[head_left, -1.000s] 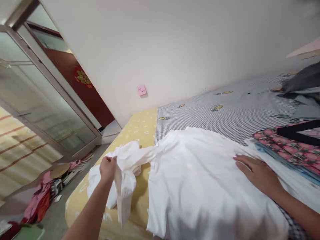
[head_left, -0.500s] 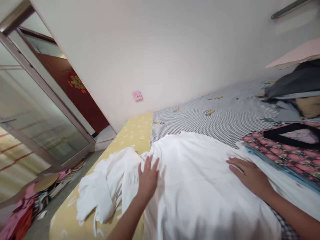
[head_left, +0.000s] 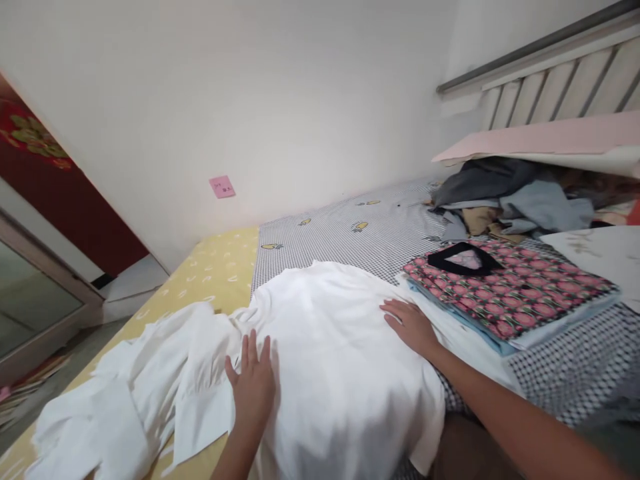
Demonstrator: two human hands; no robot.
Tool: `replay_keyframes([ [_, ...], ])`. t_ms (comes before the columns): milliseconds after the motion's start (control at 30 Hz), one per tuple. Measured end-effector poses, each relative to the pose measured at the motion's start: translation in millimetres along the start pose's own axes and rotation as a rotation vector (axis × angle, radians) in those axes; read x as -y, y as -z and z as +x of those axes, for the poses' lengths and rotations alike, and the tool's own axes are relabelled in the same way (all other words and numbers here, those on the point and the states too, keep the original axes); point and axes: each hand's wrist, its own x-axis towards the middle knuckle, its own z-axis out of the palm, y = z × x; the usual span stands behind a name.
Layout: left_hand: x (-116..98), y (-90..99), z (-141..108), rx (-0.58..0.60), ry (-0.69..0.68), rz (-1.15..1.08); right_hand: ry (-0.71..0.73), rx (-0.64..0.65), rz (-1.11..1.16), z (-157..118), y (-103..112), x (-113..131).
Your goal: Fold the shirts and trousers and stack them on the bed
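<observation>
A white garment (head_left: 335, 347) lies spread over the bed, its lower part hanging toward me. My left hand (head_left: 254, 380) rests flat on its left edge with the fingers spread. On its right side my right hand (head_left: 410, 327) lies palm down, fingers stretched out. To the left, the crumpled white sleeve part (head_left: 165, 373) lies bunched on yellow bedding; whether it joins the spread garment I cannot tell. Right of my right hand is a folded pink floral garment with a black neckline (head_left: 510, 287), stacked on light blue cloth (head_left: 495, 343).
Checkered bedding (head_left: 330, 240) and yellow bedding (head_left: 210, 267) cover the bed. Dark and grey clothes (head_left: 500, 187) are heaped at the back right, under a pink board (head_left: 545, 140). A pink note (head_left: 222, 187) sticks to the wall. A doorway (head_left: 70, 193) is at the left.
The view has turned right, so the folded clothes and the heap show more fully. Both hands stay flat on the white garment. The bunched white cloth appears spread farther left.
</observation>
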Motion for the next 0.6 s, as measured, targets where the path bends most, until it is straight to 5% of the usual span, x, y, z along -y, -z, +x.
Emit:
replay_keyframes([
  [100,-15,-2.8,-17,0.0,-0.15,-0.076,-0.034,0.007,0.055,0,3,4],
  [200,-25,-12.8,-24,0.182,-0.066,-0.089,-0.129,-0.033,0.285,-1,6,14],
  [333,-32,-16.3,-23,0.22,0.054,0.007,-0.243,-0.096,0.528,9,21,27],
  [500,-37,-10.2,-22,0.201,0.069,0.049,-0.358,-0.191,0.613,21,87,24],
  [600,-37,-11.6,-23,0.171,0.082,0.037,-0.399,-0.223,0.538,-2,136,19],
])
